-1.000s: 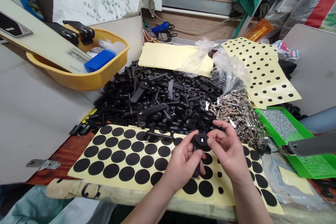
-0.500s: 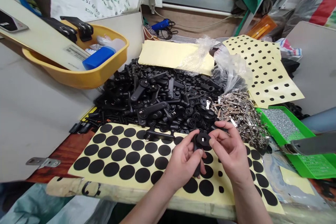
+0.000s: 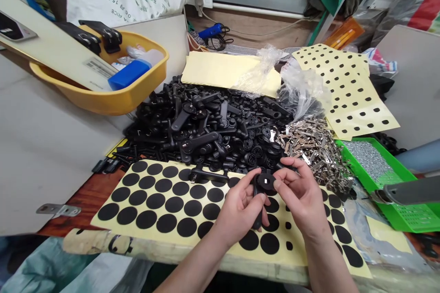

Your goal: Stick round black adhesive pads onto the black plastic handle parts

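My left hand (image 3: 240, 208) is closed around a black plastic crank-like handle (image 3: 257, 219), whose grip end points down below the fingers. On the handle's round head lies a black foam disc (image 3: 266, 182) with a small bright metal spot showing in its middle. My right hand (image 3: 300, 197) pinches the disc's right edge between thumb and fingertips. Beneath both hands spreads a yellow backing sheet (image 3: 237, 252) carrying rows of black round stickers. Another black handle (image 3: 209, 176) rests across the sheet's back edge, left of my hands.
Behind the sheet rises a heap of black plastic parts (image 3: 206, 123), with a pile of small metal clips (image 3: 316, 146) at its right. A green tray (image 3: 409, 176) holds tiny silvery pieces. A yellow basket (image 3: 113, 106) overhangs the left side. More yellow sheets (image 3: 360, 96) lie at the back.
Both hands stay almost in place, still holding the handle and the disc's edge. The whole view has shifted very slightly.
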A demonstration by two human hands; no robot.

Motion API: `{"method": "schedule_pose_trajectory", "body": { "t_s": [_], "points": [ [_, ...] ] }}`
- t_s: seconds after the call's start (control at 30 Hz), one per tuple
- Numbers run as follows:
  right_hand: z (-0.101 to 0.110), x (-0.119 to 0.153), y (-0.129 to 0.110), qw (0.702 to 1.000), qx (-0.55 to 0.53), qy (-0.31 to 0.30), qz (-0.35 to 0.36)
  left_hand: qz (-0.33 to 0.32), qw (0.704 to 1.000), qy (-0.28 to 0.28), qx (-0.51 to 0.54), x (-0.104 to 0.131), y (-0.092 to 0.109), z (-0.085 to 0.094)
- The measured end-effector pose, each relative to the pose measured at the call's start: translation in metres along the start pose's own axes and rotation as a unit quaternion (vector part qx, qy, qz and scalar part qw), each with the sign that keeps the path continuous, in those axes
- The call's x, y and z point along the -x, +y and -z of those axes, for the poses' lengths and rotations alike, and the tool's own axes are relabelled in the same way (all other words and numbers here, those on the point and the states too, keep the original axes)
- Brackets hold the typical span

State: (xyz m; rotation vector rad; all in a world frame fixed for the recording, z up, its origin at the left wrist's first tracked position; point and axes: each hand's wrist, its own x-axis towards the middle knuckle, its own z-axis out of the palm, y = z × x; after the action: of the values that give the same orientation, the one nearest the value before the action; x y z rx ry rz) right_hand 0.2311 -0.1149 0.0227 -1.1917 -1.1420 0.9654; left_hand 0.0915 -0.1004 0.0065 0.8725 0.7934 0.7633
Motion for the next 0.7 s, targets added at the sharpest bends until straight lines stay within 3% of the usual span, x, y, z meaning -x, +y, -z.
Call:
{"method": "schedule_pose_trajectory", "body": {
  "t_s": [0.7],
  "points": [
    [-0.0054,0.0027,0.0033,1.0,-0.003,0.004,0.009,-0.002,1.0,-0.004,0.004,-0.0016,-0.0001,0.001]
  ]
}}
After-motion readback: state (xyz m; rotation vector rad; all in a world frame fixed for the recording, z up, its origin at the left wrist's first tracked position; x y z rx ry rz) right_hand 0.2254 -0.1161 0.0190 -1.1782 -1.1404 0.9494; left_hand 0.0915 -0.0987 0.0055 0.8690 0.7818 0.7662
